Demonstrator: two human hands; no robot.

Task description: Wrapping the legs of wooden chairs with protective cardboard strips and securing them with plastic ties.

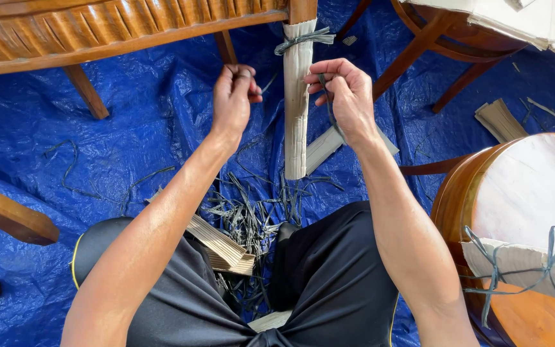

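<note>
Both your left hand (232, 96) and right hand (348, 93) pinch the strap (326, 106); slack between them risks the cardboard wrap (295, 109) slipping down the leg.

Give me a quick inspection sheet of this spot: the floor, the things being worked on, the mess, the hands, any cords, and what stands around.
Surface: blue tarp spread over the floor, wrinkled.
Job's things: cardboard wrap around a wooden furniture leg, tied near its top with a grey strap.
Clutter: pile of cut strap pieces and a folded cardboard scrap between the knees; more cardboard at right.
Hands: left hand closed on a strap end; right hand pinching a strap beside the wrap.
Cables: nothing seen.
Surroundings: wooden furniture all round; a round wooden piece at right with strapped cardboard on it.
</note>
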